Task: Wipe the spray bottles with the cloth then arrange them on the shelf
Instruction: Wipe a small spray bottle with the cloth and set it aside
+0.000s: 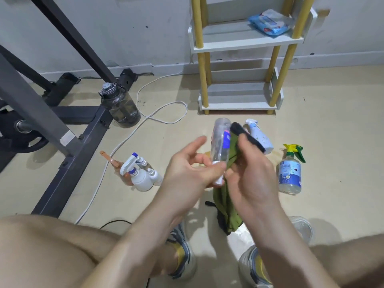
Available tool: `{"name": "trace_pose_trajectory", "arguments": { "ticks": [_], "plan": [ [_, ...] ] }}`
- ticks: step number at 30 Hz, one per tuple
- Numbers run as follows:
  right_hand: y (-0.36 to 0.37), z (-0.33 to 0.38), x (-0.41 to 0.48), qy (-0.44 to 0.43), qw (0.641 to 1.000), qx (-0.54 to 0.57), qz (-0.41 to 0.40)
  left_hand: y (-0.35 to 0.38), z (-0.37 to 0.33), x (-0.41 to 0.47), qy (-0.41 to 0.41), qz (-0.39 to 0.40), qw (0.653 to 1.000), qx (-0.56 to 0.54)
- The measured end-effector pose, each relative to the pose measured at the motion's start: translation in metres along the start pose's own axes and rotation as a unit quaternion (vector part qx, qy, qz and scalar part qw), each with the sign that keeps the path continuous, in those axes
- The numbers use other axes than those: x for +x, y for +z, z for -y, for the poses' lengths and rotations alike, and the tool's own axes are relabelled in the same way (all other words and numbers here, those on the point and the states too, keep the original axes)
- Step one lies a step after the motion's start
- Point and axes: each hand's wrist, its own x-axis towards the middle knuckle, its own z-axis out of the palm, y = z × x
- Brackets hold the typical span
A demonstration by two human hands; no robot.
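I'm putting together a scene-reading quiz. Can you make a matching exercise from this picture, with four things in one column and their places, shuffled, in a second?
Things
1. clear bottle
2. wipes pack
3. green-trigger bottle
4. water jug

Places
A. on a tier of the shelf
B. on the floor beside the dark frame
C. in the left hand, with the cloth against it
D. upright on the floor, far right

Pairs: 1-C, 2-A, 3-D, 4-B
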Motion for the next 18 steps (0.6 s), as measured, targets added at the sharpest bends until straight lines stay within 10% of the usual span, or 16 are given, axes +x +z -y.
{"name": "trace_pose_trajectory", "arguments": {
  "ticks": [6,12,18],
  "plan": [
    [-0.007,-0.034,-0.031,-0.080,0.939,-0.309,0.125,-0.009,0.002,0.009,0.037,0.025,0.985,0.168],
    [-0.007,-0.008,0.007,-0.136,0.946,-0.294,0.019,0.011,0.022,-0.015,0.108,0.092,0.945,0.294],
    [-0.011,-0.031,-0.027,-0.078,0.910,-0.376,0.157,-0.009,0.014,0.001,0.094,-0.043,0.948,0.300]
  ]
}}
